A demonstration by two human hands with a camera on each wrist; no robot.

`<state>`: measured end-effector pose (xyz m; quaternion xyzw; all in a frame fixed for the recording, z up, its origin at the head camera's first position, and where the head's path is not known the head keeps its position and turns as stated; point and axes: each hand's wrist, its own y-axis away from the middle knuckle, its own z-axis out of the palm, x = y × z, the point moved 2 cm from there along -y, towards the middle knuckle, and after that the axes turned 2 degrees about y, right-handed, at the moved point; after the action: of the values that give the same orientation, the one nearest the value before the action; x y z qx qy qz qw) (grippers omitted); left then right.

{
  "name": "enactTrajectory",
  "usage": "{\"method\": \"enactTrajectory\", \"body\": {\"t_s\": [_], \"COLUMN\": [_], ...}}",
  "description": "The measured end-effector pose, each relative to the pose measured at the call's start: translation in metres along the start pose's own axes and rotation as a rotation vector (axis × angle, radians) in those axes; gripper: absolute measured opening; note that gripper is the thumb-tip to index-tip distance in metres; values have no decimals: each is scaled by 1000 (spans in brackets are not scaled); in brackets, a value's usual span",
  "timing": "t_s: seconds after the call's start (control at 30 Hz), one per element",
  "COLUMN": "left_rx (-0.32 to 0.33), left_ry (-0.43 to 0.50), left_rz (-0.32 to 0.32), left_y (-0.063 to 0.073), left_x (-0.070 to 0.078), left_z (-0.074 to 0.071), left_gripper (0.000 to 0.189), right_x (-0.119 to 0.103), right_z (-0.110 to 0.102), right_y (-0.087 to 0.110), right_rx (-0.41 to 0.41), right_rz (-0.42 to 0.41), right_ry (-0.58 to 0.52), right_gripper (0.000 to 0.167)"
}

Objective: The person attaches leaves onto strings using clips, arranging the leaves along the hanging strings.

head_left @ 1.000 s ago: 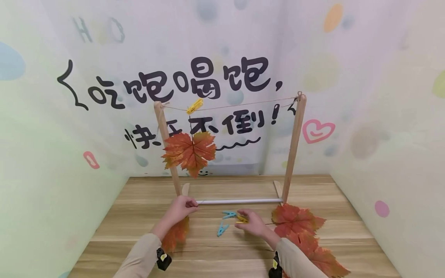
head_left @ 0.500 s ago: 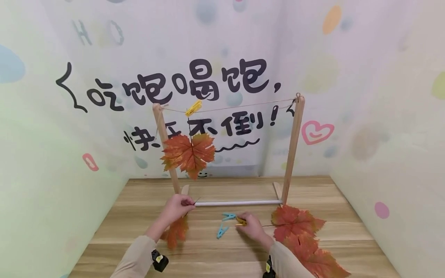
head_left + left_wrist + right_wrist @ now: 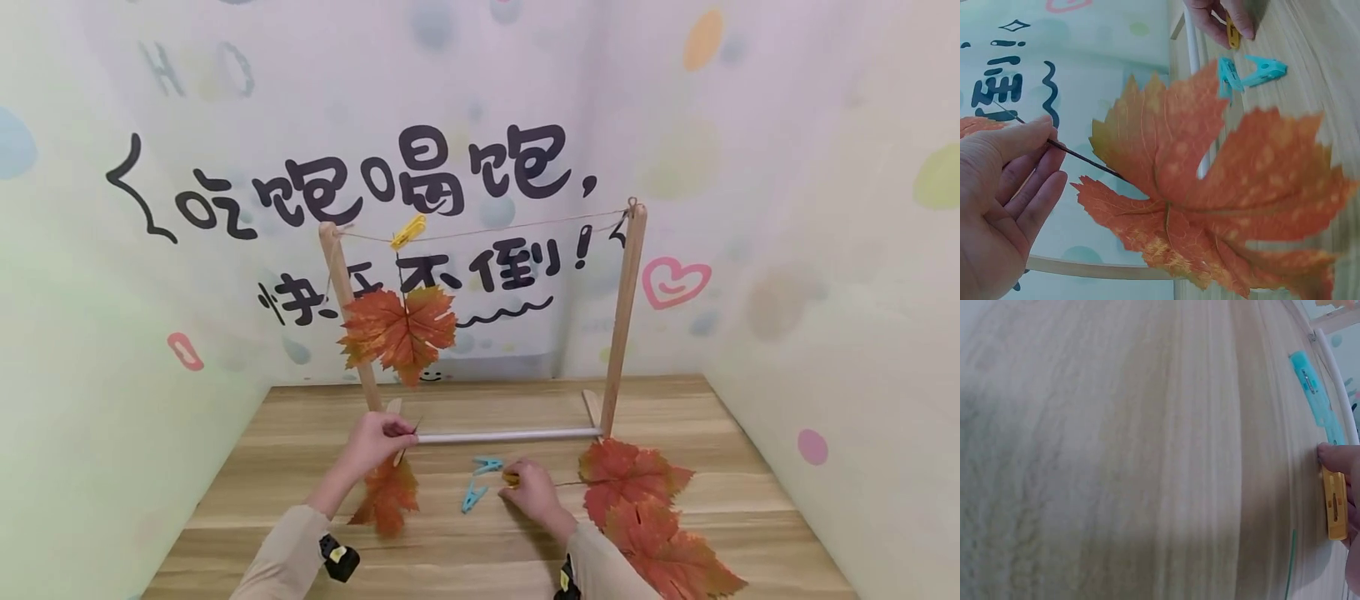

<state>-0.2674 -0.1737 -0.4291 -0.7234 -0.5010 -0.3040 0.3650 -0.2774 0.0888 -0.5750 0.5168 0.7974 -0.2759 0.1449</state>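
Note:
My left hand (image 3: pixel 375 442) pinches the thin dark stem of an orange-red artificial maple leaf (image 3: pixel 1210 212) between thumb and fingertips. In the head view that leaf (image 3: pixel 390 500) hangs below the hand, at the left post's foot. Low over the wooden table, my right hand (image 3: pixel 536 496) holds a yellow clothespin (image 3: pixel 1335 506) between thumb and fingers; most of it is covered in the head view. Two light-blue clothespins (image 3: pixel 473 497) lie just left of the right hand. A second yellow clothespin (image 3: pixel 408 232) clips another leaf (image 3: pixel 405 333) by its stem to a string (image 3: pixel 517 225).
The string runs between two upright wooden posts (image 3: pixel 624 321), joined near the table by a white rod (image 3: pixel 510 436). More red leaves (image 3: pixel 637 475) lie overlapping on the table (image 3: pixel 465 558) at the right. Printed walls stand behind and at both sides.
My right fingers have closed around the yellow clothespin, which lay more exposed before. The left hand has shifted slightly up and left, and its leaf has turned to show more of its face.

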Motion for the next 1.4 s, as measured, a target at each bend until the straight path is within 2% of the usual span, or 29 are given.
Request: {"method": "enactTrajectory", "body": {"t_s": [0.07,0.3,0.43,0.73,0.97,1.17,1.4], "left_rx": [7,34,40,65,103,112,129], "left_ry": [7,31,42,23,43,44,49], "left_rz": [-19,-22,-28,42,40,55,71], "left_y": [-1,-6,-10,-23,-33,-43,-51], "left_x": [2,11,16,36,57,74,85], "left_z": [-2,-7,-10,-15,-17,-19,-24], "left_gripper": [8,8,7,9,9,11,15], "right_x": [-1,-2,-3,-11,-13,-9,-11], "right_z": [-2,-6,-8,-16,-21,-25,-42], "right_y": [-1,-3,-4,-5,-7,-6,-9], "right_rx": [-12,-77,-118,-228,-301,-296,-247], "right_rz": [-8,-37,-81,-160,-188,-209,-237], "right_ry": [-1,-11,19,142,183,164,68], "right_gripper": [28,24,25,27,26,26,18]}}
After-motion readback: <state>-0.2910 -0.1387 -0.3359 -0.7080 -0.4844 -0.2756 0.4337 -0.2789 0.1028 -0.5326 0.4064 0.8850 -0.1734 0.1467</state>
